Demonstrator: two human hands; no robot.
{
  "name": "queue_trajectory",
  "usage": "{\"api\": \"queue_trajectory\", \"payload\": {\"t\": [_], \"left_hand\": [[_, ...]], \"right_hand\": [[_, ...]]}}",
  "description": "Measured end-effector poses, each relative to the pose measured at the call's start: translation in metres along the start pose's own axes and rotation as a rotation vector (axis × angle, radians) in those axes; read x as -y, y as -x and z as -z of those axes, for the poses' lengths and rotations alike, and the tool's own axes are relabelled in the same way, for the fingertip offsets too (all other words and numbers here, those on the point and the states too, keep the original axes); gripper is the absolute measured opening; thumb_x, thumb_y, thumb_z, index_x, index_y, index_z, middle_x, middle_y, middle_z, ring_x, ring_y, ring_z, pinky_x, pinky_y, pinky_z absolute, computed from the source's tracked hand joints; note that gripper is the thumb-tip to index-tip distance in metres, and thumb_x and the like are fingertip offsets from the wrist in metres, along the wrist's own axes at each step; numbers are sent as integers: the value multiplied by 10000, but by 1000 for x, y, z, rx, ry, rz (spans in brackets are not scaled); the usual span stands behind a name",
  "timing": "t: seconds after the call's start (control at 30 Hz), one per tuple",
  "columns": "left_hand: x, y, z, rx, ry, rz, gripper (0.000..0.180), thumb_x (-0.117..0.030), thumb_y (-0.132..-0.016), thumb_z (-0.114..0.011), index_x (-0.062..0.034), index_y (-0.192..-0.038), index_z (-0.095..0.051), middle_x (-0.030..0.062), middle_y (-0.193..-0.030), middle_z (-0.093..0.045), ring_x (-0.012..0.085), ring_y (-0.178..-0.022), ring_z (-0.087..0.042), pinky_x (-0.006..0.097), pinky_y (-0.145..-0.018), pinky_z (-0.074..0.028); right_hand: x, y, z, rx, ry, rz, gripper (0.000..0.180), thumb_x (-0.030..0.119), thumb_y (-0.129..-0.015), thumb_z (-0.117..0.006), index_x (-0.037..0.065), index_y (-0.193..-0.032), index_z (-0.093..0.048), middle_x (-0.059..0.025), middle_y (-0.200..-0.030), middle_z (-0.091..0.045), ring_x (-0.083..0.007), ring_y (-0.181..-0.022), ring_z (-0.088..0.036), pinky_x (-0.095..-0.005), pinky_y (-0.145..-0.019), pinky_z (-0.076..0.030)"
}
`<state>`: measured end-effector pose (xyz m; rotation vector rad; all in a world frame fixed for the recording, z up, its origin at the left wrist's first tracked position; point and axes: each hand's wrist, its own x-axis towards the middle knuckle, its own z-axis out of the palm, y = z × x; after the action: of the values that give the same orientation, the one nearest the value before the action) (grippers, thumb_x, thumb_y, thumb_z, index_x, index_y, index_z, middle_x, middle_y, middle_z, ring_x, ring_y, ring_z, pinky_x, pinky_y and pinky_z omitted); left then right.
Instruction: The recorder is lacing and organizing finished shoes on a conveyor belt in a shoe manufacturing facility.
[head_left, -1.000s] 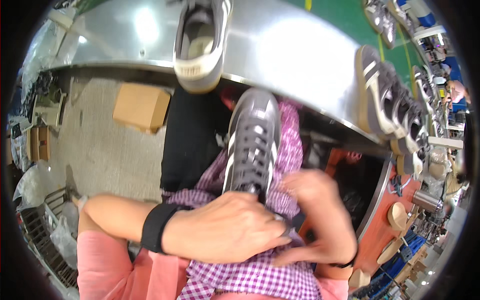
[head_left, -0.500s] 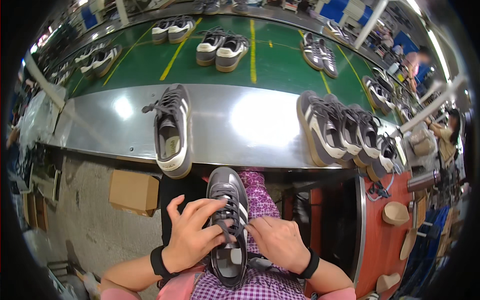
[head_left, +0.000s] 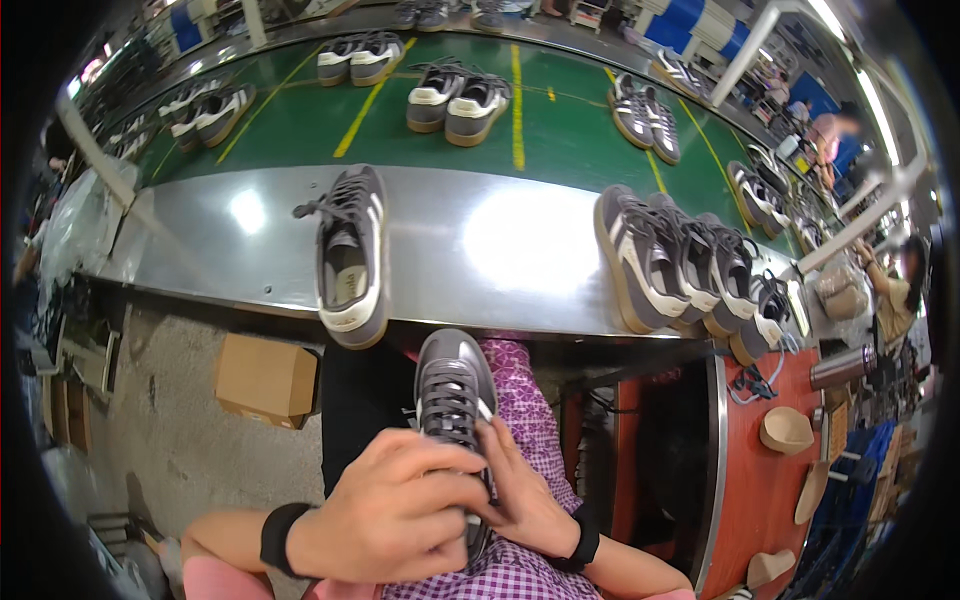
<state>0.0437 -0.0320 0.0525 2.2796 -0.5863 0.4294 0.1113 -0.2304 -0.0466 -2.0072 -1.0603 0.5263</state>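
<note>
A grey sneaker (head_left: 450, 385) with white stripes lies on my lap, toe pointing away from me. Its dark laces run tight across the front. My left hand (head_left: 395, 505) is closed over the collar and upper lacing, with fingers curled; what they pinch is hidden. Along the shoe's right side lies my right hand (head_left: 528, 498), gripping that side near the lacing, its fingertips partly covered by the left hand. The heel end is mostly hidden. Ahead, a matching sneaker (head_left: 352, 260) with loosely tied laces stands on the metal ledge (head_left: 420, 290), heel toward me.
Several sneakers (head_left: 640, 260) stand in a row at the ledge's right. Beyond it, a green conveyor belt (head_left: 560, 130) with yellow lines carries more pairs. A cardboard box (head_left: 262, 378) sits on the floor at left. On the right, a red table (head_left: 750, 480) holds tan shaped pieces (head_left: 787, 428).
My left hand has moved from the laces toward the shoe's collar and curled. My right hand has shifted inward against the shoe's side. The lace ends seen between my fingers are now hidden.
</note>
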Motion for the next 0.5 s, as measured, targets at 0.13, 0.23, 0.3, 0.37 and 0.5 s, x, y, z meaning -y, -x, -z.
{"api": "queue_trajectory", "payload": {"t": [0.13,0.23,0.3,0.37,0.5], "left_hand": [[58,-11,-11,-69,125,322,221,-119,-667,-787,-65,-758,-592,69,-917,-642,325,-957,-605,422,-848,-473],[100,-13,-5,-158,-515,298,468,-167,-663,-818,-33,-1045,-583,141,-1138,-558,351,-1080,-531,419,-905,-454],[125,-8,4,-107,-691,405,680,-184,-663,-814,-20,-1243,-498,165,-1217,-493,341,-1139,-481,417,-908,-456],[141,5,11,-57,-665,474,662,-167,-716,-768,-41,-1294,-471,158,-1051,-575,340,-981,-572,417,-809,-484],[131,12,16,-10,-481,420,677,-137,-760,-719,-85,-1373,-438,139,-841,-619,353,-793,-623,441,-716,-490]], "right_hand": [[-11,7,-16,22,83,-96,863,93,-801,-606,-65,-1489,-108,-434,-1459,-183,-557,-1172,-478,-464,-931,-483],[-4,5,-11,34,2,-127,825,21,-789,-527,-93,-1481,-93,-401,-1454,-251,-512,-1270,-404,-437,-1022,-403],[-9,11,-9,16,7,-76,829,-2,-782,-538,-89,-1480,-100,-423,-1442,-252,-523,-1235,-448,-442,-983,-451],[-6,16,-12,-40,20,-47,817,-19,-775,-527,-83,-1480,-119,-411,-1436,-281,-515,-1249,-442,-433,-1001,-439],[4,3,-4,-266,-41,-121,755,-74,-767,-481,-52,-1475,-219,-354,-1388,-413,-484,-1270,-449,-422,-1052,-389]]}}
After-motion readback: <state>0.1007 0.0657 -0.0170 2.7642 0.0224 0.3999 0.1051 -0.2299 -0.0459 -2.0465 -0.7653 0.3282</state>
